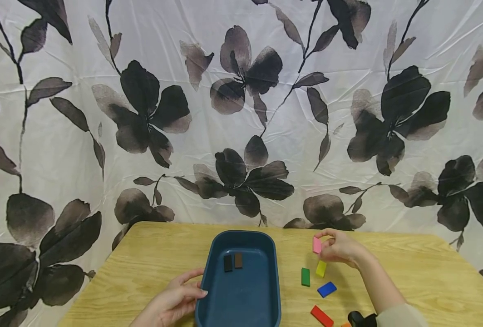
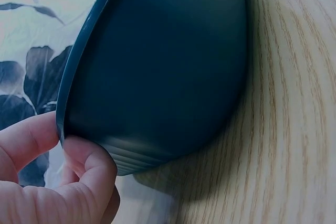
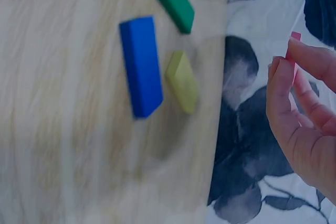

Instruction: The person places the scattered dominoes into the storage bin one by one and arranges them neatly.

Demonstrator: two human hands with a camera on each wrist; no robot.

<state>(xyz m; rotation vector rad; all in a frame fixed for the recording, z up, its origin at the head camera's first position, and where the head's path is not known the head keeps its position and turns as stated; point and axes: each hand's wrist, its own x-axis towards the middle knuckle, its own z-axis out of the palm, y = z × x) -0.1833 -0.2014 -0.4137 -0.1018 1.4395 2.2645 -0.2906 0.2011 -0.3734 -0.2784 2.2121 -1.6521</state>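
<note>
In the head view a dark blue tray (image 1: 245,299) stands on the wooden table, with a black block (image 1: 228,263) and a brown block (image 1: 238,260) lying side by side near its far end. My left hand (image 1: 178,297) grips the tray's left rim; the left wrist view shows the thumb and fingers (image 2: 86,161) pinching that rim. Off to the right, my right hand (image 1: 339,247) pinches a pink block (image 1: 317,245) between thumb and fingers, raised above the table. Just below that hand lies a yellow block (image 1: 321,269), with a green block (image 1: 305,277) to its left.
A blue block (image 1: 327,289) and a red block (image 1: 322,316) lie nearer on the right of the table (image 1: 155,254). An orange piece (image 1: 346,324) peeks in at the bottom edge beside a black object (image 1: 362,319) at the right wrist. A flowered cloth (image 1: 241,127) hangs behind.
</note>
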